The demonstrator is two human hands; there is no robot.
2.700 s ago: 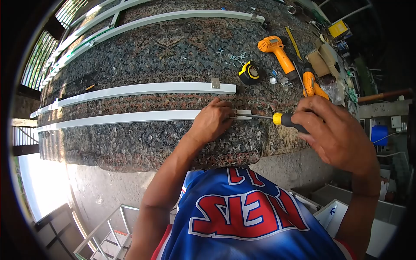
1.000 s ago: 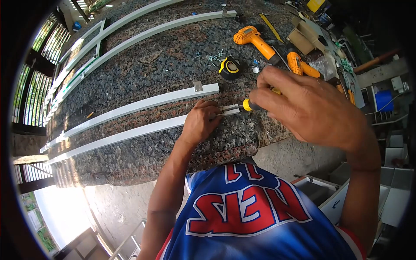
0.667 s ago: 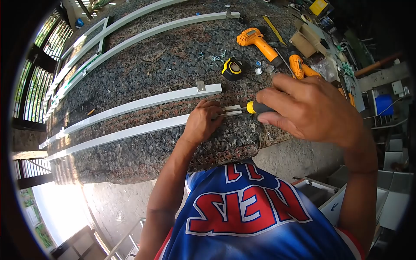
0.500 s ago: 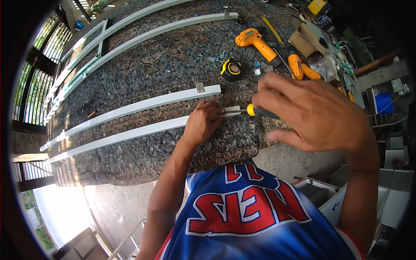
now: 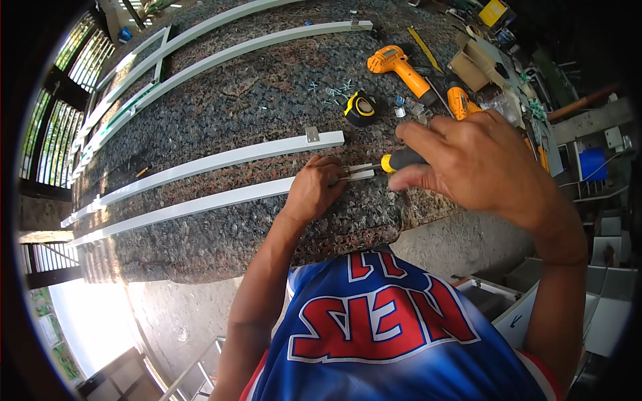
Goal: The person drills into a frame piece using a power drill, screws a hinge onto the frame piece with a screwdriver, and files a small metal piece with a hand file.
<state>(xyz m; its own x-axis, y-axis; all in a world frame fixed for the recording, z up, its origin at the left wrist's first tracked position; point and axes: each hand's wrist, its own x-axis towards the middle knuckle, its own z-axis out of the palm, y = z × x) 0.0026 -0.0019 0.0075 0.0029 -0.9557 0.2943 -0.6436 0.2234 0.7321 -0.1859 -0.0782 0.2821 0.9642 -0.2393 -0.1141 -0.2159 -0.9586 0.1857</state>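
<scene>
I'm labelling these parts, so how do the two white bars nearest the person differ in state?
The nearer bar is under the left hand, while no hand touches the farther bar. The farther bar shows a bracket near its right end; the nearer bar has the screwdriver at its right end. The nearer bar's right end also reaches farther right than the farther bar's. Both are long and white.

Smooth white bars [image 5: 200, 203], rough mottled tabletop [image 5: 221, 100].
</scene>
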